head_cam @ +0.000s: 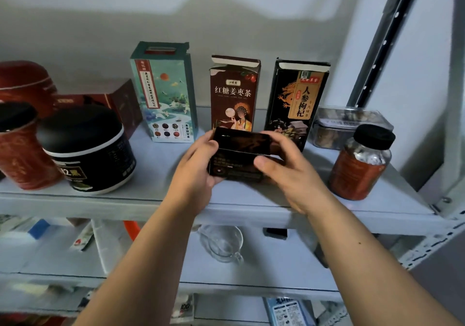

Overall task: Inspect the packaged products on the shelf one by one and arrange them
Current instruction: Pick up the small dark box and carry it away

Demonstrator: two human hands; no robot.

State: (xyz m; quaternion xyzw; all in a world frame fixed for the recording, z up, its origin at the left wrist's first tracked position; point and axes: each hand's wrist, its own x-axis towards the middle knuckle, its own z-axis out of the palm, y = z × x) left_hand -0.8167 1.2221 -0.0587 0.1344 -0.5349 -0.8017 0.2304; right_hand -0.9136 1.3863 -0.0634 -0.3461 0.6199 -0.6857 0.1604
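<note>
Black and glossy, the one small box point(239, 160) sits between my two hands above the near middle of the grey shelf point(156, 172). Its long axis runs left to right, nearly level, and a broad shiny face tips up toward me. My left hand point(198, 167) clasps the left end with its fingers curled round it. My right hand point(284, 164) clasps the right end, thumb pressed on the near face. I cannot tell whether the box touches the shelf board.

Just beyond it, three tall cartons stand upright in a row along the far side, fronts toward me:
- a teal carton point(163, 94) on the left,
- a brown carton point(234, 94) in the middle,
- a black carton with a gold dragon point(297, 96) on the right.

On the left are four things: a red canister point(20, 149), a black tub point(90, 154), and behind them a red tin point(25, 84) and a dark red box point(123, 104). On the right are two: a black-capped jar point(362, 167) near the front and a clear plastic container point(349, 126) behind it. One glass cup point(221, 242) lies on the shelf below.
</note>
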